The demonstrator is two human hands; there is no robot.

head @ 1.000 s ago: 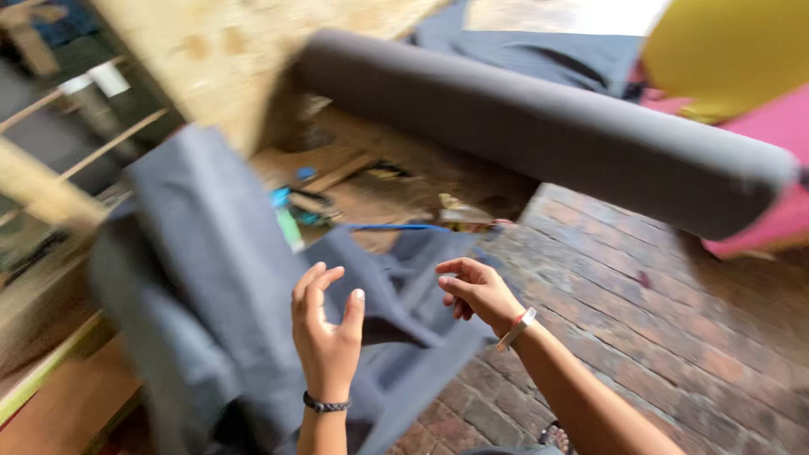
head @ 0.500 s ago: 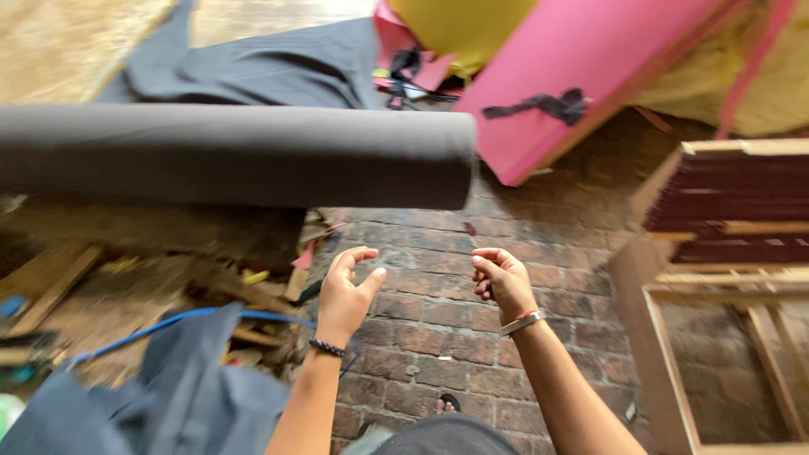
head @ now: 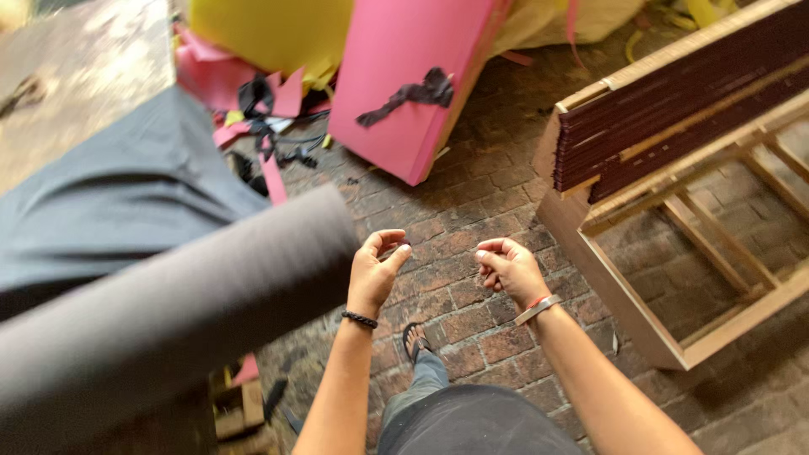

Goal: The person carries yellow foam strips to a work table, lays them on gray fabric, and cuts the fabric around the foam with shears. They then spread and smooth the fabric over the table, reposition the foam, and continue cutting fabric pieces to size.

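Our left hand and right hand, both grips pinched perhaps on thread, hover right of the grey fabric roll, its axis slanting leftward.

A person's bare forearms, with no sleeves in view, extend over a brick floor. The left hand has a black braided band at the wrist; the right hand has a pale strap with a thin red band beside it. Grey trousers and a dark open sandal show below.
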